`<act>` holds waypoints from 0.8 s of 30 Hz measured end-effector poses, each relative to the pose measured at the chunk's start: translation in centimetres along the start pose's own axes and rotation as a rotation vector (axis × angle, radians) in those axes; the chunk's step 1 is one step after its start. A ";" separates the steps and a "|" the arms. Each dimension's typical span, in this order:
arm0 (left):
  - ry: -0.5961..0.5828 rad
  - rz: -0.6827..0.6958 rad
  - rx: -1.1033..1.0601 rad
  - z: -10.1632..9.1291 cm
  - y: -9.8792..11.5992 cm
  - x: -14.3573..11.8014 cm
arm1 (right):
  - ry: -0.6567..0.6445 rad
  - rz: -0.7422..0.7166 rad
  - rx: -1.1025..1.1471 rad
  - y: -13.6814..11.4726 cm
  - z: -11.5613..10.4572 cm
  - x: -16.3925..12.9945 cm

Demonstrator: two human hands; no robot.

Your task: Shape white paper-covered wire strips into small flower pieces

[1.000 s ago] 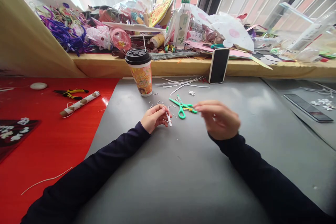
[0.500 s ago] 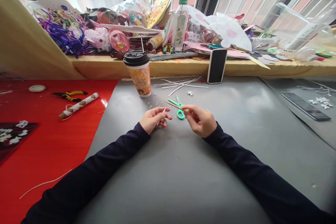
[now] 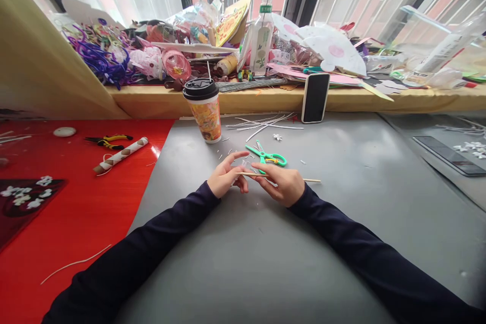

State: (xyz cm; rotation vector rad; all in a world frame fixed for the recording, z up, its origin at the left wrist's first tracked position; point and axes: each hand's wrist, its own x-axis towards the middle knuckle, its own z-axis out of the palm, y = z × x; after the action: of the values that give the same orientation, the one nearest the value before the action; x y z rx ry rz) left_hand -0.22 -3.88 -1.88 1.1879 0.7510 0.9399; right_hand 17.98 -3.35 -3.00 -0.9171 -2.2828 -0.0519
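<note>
- Right hand [image 3: 283,186] closed on a thin wooden stick [image 3: 311,180], lying flat and pointing left and right, one end poking out past the hand to the right.
- Left hand [image 3: 227,178] close beside it, fingers partly open, thumb and first finger near the stick's left end; a tiny white paper bit [image 3: 244,164] between the fingers, too small to tell more.
- Both hands low over the grey surface [image 3: 341,223], near the middle.
- Green scissors [image 3: 270,156] flat on the surface just behind the hands, not touched.
- Paper cup [image 3: 204,110] with a black lid standing up behind the left hand.
- White paper strips [image 3: 266,122] and small snips scattered near the cup.
- Black phone [image 3: 315,97] leaning against the ledge.
- Red mat [image 3: 76,212] at the left, with pliers [image 3: 109,140] and a brown-and-white roll [image 3: 120,155] on it.
- Messy pile of craft stuff [image 3: 228,45] along the window ledge.
</note>
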 end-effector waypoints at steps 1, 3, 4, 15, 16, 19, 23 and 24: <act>-0.009 -0.002 0.024 0.2 0.0 -0.1 | 0.010 0.039 0.043 -0.3 0.0 0.0; -0.036 -0.006 0.063 0.6 0.1 -0.3 | 0.026 0.113 0.101 -1.0 -0.1 0.1; -0.050 -0.004 0.073 0.8 0.1 -0.4 | 0.034 0.140 0.119 -1.2 -0.2 0.1; -0.131 0.060 0.151 0.6 -0.3 -0.5 | 0.072 0.210 0.105 -1.1 -0.1 0.0; -0.123 0.077 0.186 0.7 -0.4 -0.6 | 0.071 0.189 0.084 -1.1 -0.1 0.0; -0.043 0.163 0.363 1.0 -0.5 -0.8 | 0.088 0.088 -0.003 -1.0 0.0 0.0; 0.091 0.298 0.678 1.1 -0.5 -0.9 | 0.098 -0.010 -0.094 -0.9 0.3 -0.1; 0.105 0.323 0.730 1.0 -0.5 -0.9 | 0.094 -0.010 -0.112 -0.9 0.3 -0.1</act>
State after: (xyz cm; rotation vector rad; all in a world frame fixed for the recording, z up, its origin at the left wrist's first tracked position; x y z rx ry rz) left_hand 0.36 -5.18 -2.18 1.9514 1.0524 1.0299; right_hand 17.23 -4.00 -3.13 -0.9401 -2.2158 -0.2241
